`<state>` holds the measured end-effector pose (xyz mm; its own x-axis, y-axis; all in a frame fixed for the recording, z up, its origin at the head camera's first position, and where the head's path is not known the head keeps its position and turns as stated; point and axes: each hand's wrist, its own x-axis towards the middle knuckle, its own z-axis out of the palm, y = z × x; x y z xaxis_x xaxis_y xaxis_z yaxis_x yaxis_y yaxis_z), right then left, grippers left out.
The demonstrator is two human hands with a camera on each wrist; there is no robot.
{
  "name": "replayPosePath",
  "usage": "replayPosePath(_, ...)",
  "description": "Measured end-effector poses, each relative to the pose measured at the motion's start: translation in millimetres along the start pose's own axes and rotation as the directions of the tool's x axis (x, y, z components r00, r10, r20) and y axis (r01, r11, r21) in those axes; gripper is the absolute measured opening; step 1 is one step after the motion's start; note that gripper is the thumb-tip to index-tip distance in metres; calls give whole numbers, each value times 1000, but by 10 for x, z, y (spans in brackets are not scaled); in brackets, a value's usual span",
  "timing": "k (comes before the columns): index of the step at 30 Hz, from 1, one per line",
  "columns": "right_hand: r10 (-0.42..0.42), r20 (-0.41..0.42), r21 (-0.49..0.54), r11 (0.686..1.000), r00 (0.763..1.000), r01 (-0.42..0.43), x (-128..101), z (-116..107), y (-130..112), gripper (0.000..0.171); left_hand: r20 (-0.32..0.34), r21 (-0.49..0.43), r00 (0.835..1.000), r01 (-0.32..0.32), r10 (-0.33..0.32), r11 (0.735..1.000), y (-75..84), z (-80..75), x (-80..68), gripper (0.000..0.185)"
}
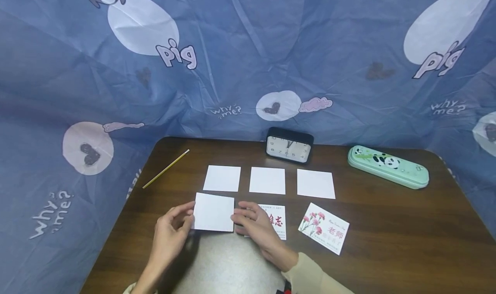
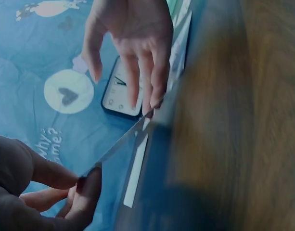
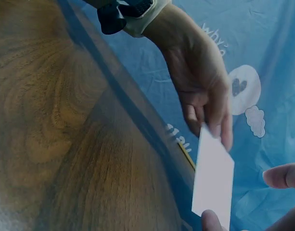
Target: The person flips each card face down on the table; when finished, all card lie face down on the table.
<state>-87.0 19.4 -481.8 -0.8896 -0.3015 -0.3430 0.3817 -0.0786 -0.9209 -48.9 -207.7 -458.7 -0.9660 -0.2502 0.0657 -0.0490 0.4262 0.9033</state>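
Observation:
A blank white card (image 1: 214,212) is held up between my two hands. At its left edge, my left hand (image 1: 170,225) pinches it between thumb and fingers; the left wrist view shows this hand (image 2: 56,187) from close by. My right hand (image 1: 261,231) touches the opposite edge with its fingertips. Seen in the left wrist view, the right hand (image 2: 133,38) has its fingers extended and one digit spread apart from the others. Under the right hand lies a printed card (image 1: 280,223) with red characters, partly hidden.
Three blank white cards (image 1: 267,181) form a row behind. A flower-printed card (image 1: 323,228) lies tilted at right. A black clock (image 1: 289,145) stands at the back, a yellow pencil (image 1: 165,169) lies at left and a green panda pencil case (image 1: 387,167) at right.

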Motion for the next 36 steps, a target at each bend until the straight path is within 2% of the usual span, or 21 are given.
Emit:
replayPosePath(5,8,19,-41,999,1000,-7,-30,-39,6,66,32,125,998,44,-49,991,-86,-26,34,30)
replayPosePath(12,29,25,-45,999,999,-28,-42,-41,32,63,57,242,996,58,-74,969,-172,-36,50,24)
replayPosePath(23,18,78,-16,1000,997,-16,-49,-69,55,62,91,290,993,49,-78,956,-188,-45,20,34)
replayPosePath(32,-1,77,-52,999,997,5,-57,-84,58,61,101,304,993,33,-67,952,-192,-44,20,37)
replayPosePath(36,-20,59,-88,996,998,25,-101,-125,25,60,96,312,995,7,-39,950,-182,-23,21,37)
